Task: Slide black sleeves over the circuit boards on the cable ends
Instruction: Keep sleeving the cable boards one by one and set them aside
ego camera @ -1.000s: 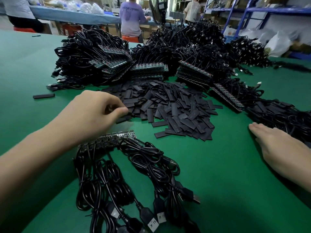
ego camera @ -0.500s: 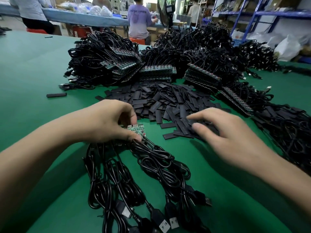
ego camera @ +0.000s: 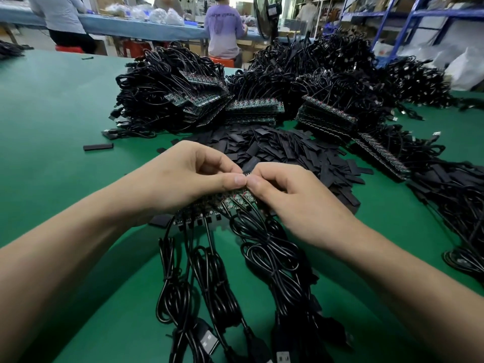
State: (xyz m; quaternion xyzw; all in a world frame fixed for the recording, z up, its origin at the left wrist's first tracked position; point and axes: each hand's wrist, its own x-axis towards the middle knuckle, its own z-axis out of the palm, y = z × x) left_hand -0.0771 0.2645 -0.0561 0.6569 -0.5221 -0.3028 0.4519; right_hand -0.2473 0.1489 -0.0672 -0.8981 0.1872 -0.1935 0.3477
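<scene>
Near the middle of the desk [ego camera: 52, 106], the left hand [ego camera: 183, 176] pinched the circuit boards [ego camera: 233, 199] in its fingers; the right hand [ego camera: 296, 203] pinched a black sleeve [ego camera: 249, 169] at their twelve o'clock. It should slide on straight and slow.

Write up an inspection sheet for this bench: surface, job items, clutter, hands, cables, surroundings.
Surface: green mat.
Job's things: loose sleeve pile behind the hands; circuit boards in a row beneath them.
Clutter: one stray sleeve lying apart, far left.
Hands: left hand and right hand, thumbs meeting, both pinch one sleeve over the boards.
Cables: coiled cables run from the boards toward the viewer; large cable heaps behind.
Surroundings: people at a far table; blue shelving right.
</scene>
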